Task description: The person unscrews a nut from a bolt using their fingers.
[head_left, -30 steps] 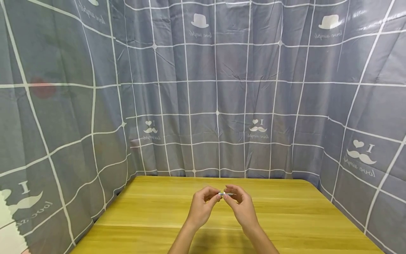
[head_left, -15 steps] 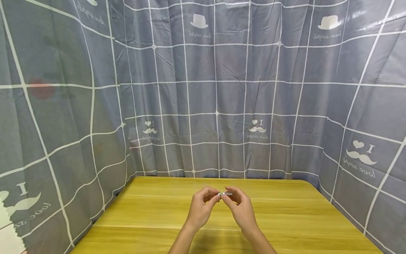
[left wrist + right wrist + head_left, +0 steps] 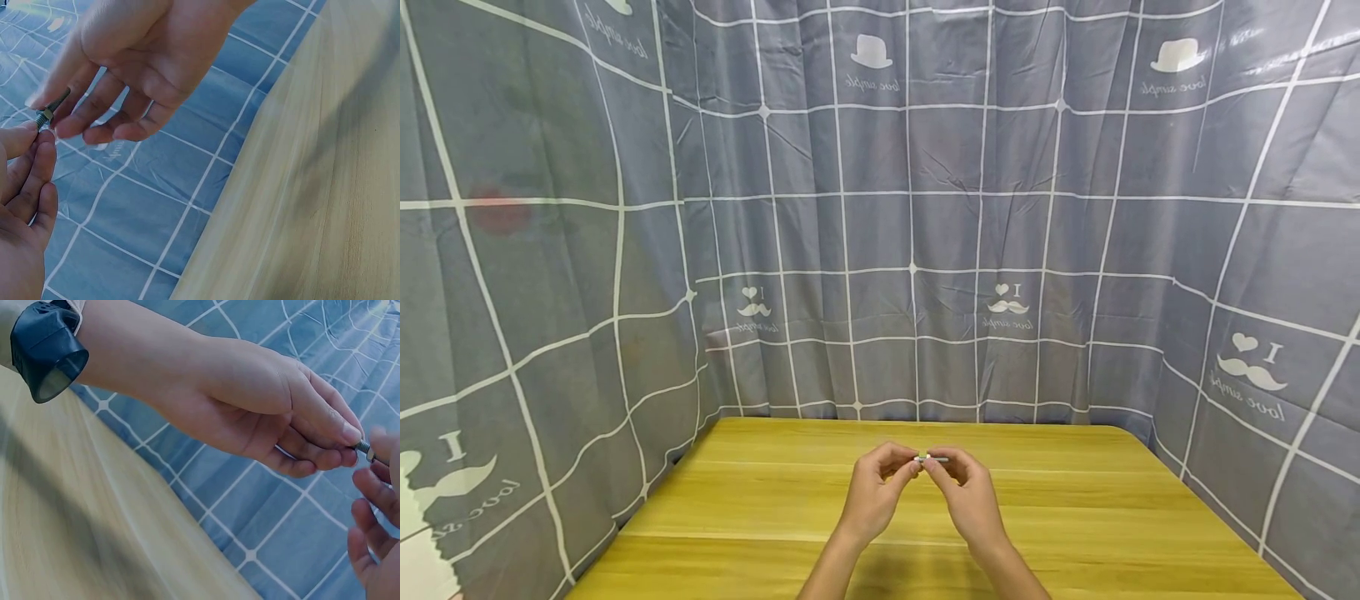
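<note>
Grey curtains [image 3: 880, 208] with white grid lines and pale hat, heart and moustache prints hang on the left, right and far sides of a yellowish wood-grain table [image 3: 760, 508]. Above the table, clear of its surface, a slim metal bolt [image 3: 60, 100] is held roughly level, its plain end pointing right; a small nut [image 3: 47, 114] sits on its thread. From the left, the left hand [image 3: 872, 496] pinches the threaded end between thumb and fingertips, which hide the tip. Just beside those, the right hand [image 3: 973, 496] pinches at the nut with thumb and fingertips, its other fingers loosely bent. Around the left forearm sits a black band [image 3: 47, 350]. Soft shadow [image 3: 917, 567] darkens the table's near part, below both wrists.
</note>
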`<action>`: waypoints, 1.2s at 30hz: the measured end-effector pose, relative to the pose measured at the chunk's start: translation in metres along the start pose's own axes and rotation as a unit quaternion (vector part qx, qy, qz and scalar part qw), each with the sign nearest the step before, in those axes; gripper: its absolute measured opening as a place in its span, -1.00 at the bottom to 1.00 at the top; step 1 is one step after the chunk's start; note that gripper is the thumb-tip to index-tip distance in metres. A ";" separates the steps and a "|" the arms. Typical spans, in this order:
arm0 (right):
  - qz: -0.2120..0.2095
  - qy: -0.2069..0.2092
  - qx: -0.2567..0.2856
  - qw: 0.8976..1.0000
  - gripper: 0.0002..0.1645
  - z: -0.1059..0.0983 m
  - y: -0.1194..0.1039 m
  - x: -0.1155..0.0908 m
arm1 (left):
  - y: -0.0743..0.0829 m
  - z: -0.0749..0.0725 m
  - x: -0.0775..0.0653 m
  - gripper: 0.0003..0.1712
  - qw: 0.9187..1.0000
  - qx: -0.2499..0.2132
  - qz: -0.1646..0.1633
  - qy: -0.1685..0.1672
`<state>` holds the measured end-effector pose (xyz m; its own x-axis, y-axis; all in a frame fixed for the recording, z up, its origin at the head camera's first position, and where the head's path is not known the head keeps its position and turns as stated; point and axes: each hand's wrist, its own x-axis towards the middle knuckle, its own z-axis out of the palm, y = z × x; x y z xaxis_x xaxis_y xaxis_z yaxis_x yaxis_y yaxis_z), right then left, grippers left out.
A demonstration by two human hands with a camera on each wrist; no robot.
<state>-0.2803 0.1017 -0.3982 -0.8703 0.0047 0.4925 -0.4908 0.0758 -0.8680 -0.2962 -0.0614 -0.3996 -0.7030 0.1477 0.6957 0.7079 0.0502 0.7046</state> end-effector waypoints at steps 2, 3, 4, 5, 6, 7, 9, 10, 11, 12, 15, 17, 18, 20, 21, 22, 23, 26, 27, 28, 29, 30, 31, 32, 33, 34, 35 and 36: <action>-0.001 0.004 0.000 1.000 -0.72 0.000 0.000 0.000 | 0.000 0.000 0.000 -0.90 1.000 0.003 -0.002 -0.002; -0.003 0.003 0.003 1.000 -0.74 0.000 0.000 0.001 | 0.000 -0.001 0.000 -0.90 1.000 0.005 -0.002 -0.001; -0.007 0.001 0.007 1.000 -0.73 0.000 0.000 0.001 | 0.001 -0.001 0.000 -0.90 1.000 0.006 -0.002 0.000; -0.008 -0.001 0.013 1.000 -0.70 0.000 -0.001 0.001 | 0.001 -0.001 0.001 -0.90 1.000 0.007 -0.002 0.001; -0.009 -0.005 0.018 1.000 -0.65 0.000 -0.001 0.001 | 0.001 -0.001 0.001 -0.90 1.000 0.008 -0.002 0.003; -0.010 -0.006 0.021 1.000 -0.62 0.000 -0.001 0.001 | 0.001 -0.002 0.001 -0.90 1.000 0.007 -0.001 0.004; -0.008 -0.005 0.017 1.000 -0.57 0.000 -0.001 0.001 | 0.001 -0.002 0.001 -0.90 1.000 0.004 0.000 0.004; -0.005 -0.003 0.013 1.000 -0.58 0.000 -0.001 0.001 | 0.001 -0.002 0.001 -0.90 1.000 0.003 -0.001 0.003; -0.001 0.000 0.010 1.000 -0.60 0.000 0.000 0.001 | 0.001 -0.002 0.001 -0.90 1.000 0.001 -0.002 0.001; 0.001 0.003 0.006 1.000 -0.63 0.000 0.000 0.000 | 0.000 -0.002 0.000 -0.90 1.000 0.000 -0.003 -0.001; 0.002 0.008 -0.002 1.000 -0.73 0.000 0.001 0.000 | 0.000 -0.002 -0.001 -0.90 1.000 0.000 -0.010 -0.004; -0.003 0.006 0.002 1.000 -0.76 0.000 0.001 -0.001 | 0.000 -0.003 -0.001 -0.90 1.000 0.000 -0.013 -0.004; -0.006 0.005 0.004 1.000 -0.75 0.000 0.001 -0.001 | 0.000 -0.003 -0.001 -0.90 1.000 0.001 -0.014 -0.004; -0.008 -0.001 0.008 1.000 -0.67 0.001 0.002 -0.001 | 0.000 -0.004 -0.001 -0.90 1.000 0.000 -0.016 -0.004; -0.006 -0.003 0.009 1.000 -0.63 0.001 0.002 -0.001 | 0.000 -0.004 -0.001 -0.90 1.000 0.000 -0.015 -0.006; -0.003 -0.003 0.008 1.000 -0.60 0.001 0.003 -0.001 | 0.000 -0.004 -0.001 -0.89 1.000 0.000 -0.014 -0.008; 0.001 -0.003 0.004 1.000 -0.59 0.001 0.003 -0.001 | 0.000 -0.004 -0.001 -0.89 1.000 0.000 -0.014 -0.010; 0.011 0.002 -0.010 1.000 -0.63 0.002 0.003 -0.001 | 0.000 -0.003 -0.001 -0.89 1.000 0.002 -0.012 -0.017; 0.012 0.004 -0.011 1.000 -0.67 0.002 0.003 -0.001 | -0.001 -0.003 -0.001 -0.89 1.000 0.004 -0.012 -0.018; 0.012 0.004 -0.010 1.000 -0.69 0.002 0.003 -0.001 | -0.001 -0.003 -0.001 -0.89 1.000 0.006 -0.013 -0.017; 0.011 0.003 -0.005 1.000 -0.72 0.002 0.003 -0.001 | -0.001 -0.003 -0.001 -0.89 1.000 0.008 -0.012 -0.016; 0.008 0.000 0.001 1.000 -0.74 0.002 0.002 -0.001 | -0.002 -0.003 -0.001 -0.89 1.000 0.009 -0.011 -0.014; 0.005 -0.003 0.007 1.000 -0.73 0.002 0.002 -0.001 | -0.002 -0.003 -0.001 -0.89 1.000 0.010 -0.012 -0.012; 0.004 -0.007 0.013 1.000 -0.70 0.001 0.002 -0.001 | -0.002 -0.002 -0.001 -0.89 1.000 0.009 -0.011 -0.011; 0.005 -0.009 0.018 1.000 -0.65 0.002 0.001 -0.001 | -0.003 -0.002 -0.001 -0.89 1.000 0.007 -0.010 -0.011; 0.005 -0.010 0.018 1.000 -0.61 0.002 0.001 -0.001 | -0.003 -0.002 -0.001 -0.89 1.000 0.004 -0.010 -0.011; 0.007 -0.008 0.013 1.000 -0.58 0.001 0.002 -0.002 | -0.003 -0.002 -0.001 -0.89 1.000 0.001 -0.010 -0.012; 0.009 -0.005 0.008 1.000 -0.58 0.001 0.002 -0.002 | -0.003 -0.001 -0.001 -0.89 1.000 -0.004 -0.011 -0.013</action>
<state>-0.2799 0.1006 -0.4008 -0.8792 -0.0040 0.4764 -0.4758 0.0605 -0.8775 -0.2975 -0.0628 -0.4020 -0.7167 0.1724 0.6757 0.6911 0.0462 0.7213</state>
